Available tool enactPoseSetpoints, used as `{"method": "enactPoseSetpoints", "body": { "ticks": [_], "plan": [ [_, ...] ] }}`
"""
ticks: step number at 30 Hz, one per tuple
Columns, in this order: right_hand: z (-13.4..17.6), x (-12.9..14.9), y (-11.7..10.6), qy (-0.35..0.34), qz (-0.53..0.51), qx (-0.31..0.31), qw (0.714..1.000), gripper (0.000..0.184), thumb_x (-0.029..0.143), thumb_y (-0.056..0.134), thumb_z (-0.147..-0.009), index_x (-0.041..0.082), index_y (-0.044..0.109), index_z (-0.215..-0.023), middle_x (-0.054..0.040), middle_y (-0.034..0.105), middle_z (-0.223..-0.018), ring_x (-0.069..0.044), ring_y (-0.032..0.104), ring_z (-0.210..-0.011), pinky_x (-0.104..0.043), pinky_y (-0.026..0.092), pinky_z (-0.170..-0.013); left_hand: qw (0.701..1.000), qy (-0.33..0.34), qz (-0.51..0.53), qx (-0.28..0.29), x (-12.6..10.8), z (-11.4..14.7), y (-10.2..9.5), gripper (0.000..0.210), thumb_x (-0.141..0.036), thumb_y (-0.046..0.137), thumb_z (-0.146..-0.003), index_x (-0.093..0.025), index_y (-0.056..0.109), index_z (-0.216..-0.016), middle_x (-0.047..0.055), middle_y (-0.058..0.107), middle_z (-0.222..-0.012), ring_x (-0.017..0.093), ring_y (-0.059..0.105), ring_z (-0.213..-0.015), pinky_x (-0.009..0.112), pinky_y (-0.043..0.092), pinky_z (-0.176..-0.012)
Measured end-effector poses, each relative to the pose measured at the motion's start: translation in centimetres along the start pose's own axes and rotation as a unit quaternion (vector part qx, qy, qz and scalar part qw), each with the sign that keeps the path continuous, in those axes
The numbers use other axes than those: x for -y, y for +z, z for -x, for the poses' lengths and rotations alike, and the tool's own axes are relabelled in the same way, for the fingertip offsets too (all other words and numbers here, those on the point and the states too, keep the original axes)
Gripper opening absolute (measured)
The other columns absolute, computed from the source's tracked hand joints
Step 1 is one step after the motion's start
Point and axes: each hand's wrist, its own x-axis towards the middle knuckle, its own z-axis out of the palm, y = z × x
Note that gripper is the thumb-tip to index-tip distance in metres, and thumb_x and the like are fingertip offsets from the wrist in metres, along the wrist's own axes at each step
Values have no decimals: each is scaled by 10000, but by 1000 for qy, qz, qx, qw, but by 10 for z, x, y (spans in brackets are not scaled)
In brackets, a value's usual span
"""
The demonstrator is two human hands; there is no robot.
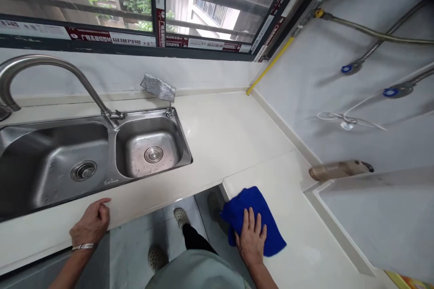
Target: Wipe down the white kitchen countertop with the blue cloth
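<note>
A dark blue cloth point(256, 216) lies spread over the right stretch of the countertop, one corner hanging past the inner edge. On top of it my right hand point(251, 239) rests palm down, fingers stretched and a little apart, pressing the fabric flat. My left hand point(91, 222), with a bracelet on the wrist, is at the counter's front edge below the sink. Its fingers are curled in, the index finger pointing right, and nothing shows in them. The pale countertop point(233, 131) runs along the window wall and turns toward me on the right.
A steel double sink point(113, 153) with a curved faucet point(61, 61) sits at left. Silver foil wrap point(158, 88) covers something behind it. A yellow pipe point(271, 67) climbs the corner. Hoses point(383, 36) hang on the right wall above a brown cylindrical object point(341, 170).
</note>
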Motion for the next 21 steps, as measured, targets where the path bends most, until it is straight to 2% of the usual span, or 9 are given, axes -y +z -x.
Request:
{"method": "enactPoseSetpoints", "body": {
  "ticks": [5,11,16,21],
  "plan": [
    [-64,39,-5,-6,32,38,999,790,244,540,-887,71,165,-1561,-144,83,-1643,-416,37,-1494,-651,183,-1168,999,10,-32,-7,5,1,3,320,-217,454,-943,-208,693,-1156,4,698,-1189,116,578,-770,258,331,-579],
    [-115,61,0,-26,9,48,998,771,289,532,-897,61,197,-1553,-148,62,-1645,-425,12,-1490,-645,155,-1169,999,21,-28,-6,8,2,2,335,-217,442,-940,-181,704,-1144,44,714,-1154,137,598,-763,273,362,-594],
    [-134,69,-2,-32,-22,57,998,838,343,606,-852,61,222,-1542,-145,34,-1647,-397,-22,-1494,-615,125,-1186,1000,17,-24,-7,5,1,0,341,-243,433,-930,-204,704,-1134,42,709,-1171,143,595,-761,272,359,-593],
    [-129,64,-11,-30,-71,63,995,879,341,646,-818,103,225,-1552,-96,88,-1648,-361,17,-1501,-572,108,-1211,1000,6,-29,-6,-3,-2,-6,353,-262,408,-930,-203,695,-1126,44,701,-1171,174,607,-789,283,368,-599]
  ]
}}
